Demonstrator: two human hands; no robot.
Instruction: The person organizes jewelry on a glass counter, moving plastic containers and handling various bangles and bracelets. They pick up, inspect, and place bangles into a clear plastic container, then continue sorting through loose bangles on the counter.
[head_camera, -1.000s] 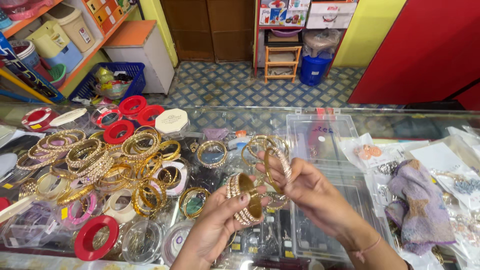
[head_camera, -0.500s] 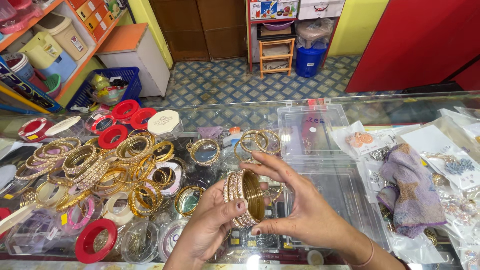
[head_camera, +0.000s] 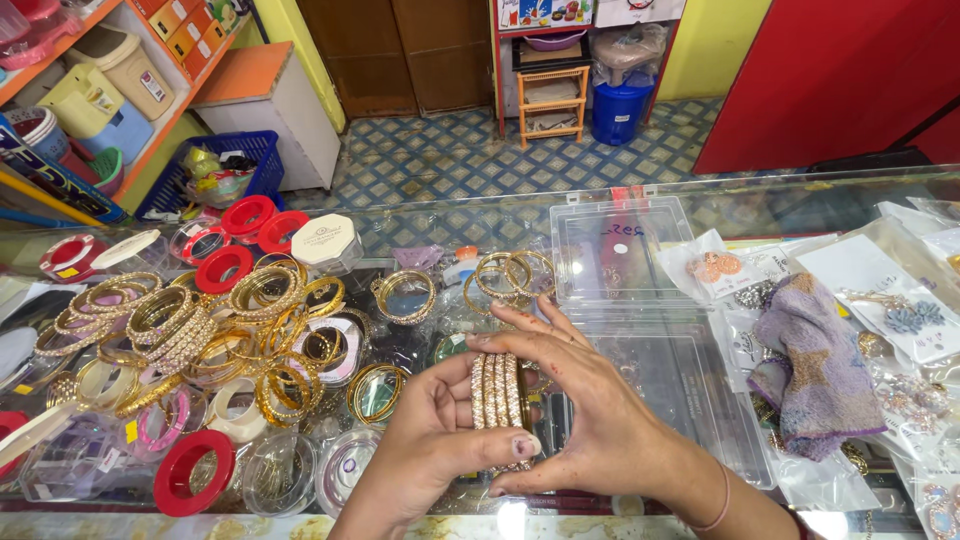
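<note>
Bangles (head_camera: 499, 392), a short stack of gold, stone-studded rings standing on edge, sit between both hands just above the glass table (head_camera: 700, 200). The right hand (head_camera: 585, 410) curves over them from the right, fingers (head_camera: 540, 325) spread across the top and thumb under the stack. The left hand (head_camera: 435, 430) closes on them from the left, its thumb (head_camera: 495, 445) laid across the lower front. So each grip is shut on the bangles.

To the left of the grip lies a wide heap of loose gold bangles (head_camera: 190, 330) with red round boxes (head_camera: 190, 470) among them. Just behind the grip stands a clear plastic box (head_camera: 615, 250), and a second clear box lies under the right hand. Well to the right lies a purple cloth (head_camera: 815, 365) among packets of earrings (head_camera: 715, 265).
</note>
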